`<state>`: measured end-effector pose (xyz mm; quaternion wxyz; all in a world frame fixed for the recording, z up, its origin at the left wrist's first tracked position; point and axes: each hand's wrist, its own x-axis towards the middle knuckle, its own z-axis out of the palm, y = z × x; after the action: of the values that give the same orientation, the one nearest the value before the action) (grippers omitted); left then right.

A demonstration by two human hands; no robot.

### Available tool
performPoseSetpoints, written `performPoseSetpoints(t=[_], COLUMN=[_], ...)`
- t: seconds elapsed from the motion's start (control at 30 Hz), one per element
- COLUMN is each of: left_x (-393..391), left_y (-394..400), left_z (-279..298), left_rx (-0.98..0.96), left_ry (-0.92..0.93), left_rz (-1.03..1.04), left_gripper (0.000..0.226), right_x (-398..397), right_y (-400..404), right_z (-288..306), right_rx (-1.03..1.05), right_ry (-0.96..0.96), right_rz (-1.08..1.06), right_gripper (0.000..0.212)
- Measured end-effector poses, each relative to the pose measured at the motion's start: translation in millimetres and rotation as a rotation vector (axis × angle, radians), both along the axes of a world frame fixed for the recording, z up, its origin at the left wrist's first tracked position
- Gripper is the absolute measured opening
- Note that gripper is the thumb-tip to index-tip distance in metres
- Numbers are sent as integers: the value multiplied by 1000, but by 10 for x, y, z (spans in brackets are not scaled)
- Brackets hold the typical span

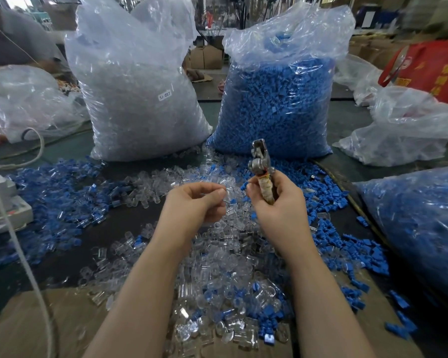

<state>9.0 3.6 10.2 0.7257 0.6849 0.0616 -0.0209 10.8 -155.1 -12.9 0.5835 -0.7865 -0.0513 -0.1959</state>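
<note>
The right hand (277, 205) grips the pliers (261, 161) upright, with a blue cap (244, 186) at its thumb tip. Just left, the left hand (195, 202) pinches a clear cap (228, 196).

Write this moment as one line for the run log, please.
left hand: pinches clear piece | right hand: grips pliers, head up | below hands: loose pieces, clear and blue
</note>
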Motion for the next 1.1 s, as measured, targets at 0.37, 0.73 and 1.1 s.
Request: performPoseSetpoints(t=[0.37,0.73,1.1], left_x=[-36,-72,-125], left_y=[-98,-204,-333], left_z=[49,89,121], left_rx=[-201,-274,-41], left_ry=[0,-4,-257], left_rz=[24,20,135], left_gripper=[20,8,10], right_x=[-14,-28,-46], right_y=[13,35,67], right_z=[31,52,94], right_rx=[57,0,5], right_ry=[1,-58,-25], right_rz=[27,-29,-56], right_gripper=[8,12,24])
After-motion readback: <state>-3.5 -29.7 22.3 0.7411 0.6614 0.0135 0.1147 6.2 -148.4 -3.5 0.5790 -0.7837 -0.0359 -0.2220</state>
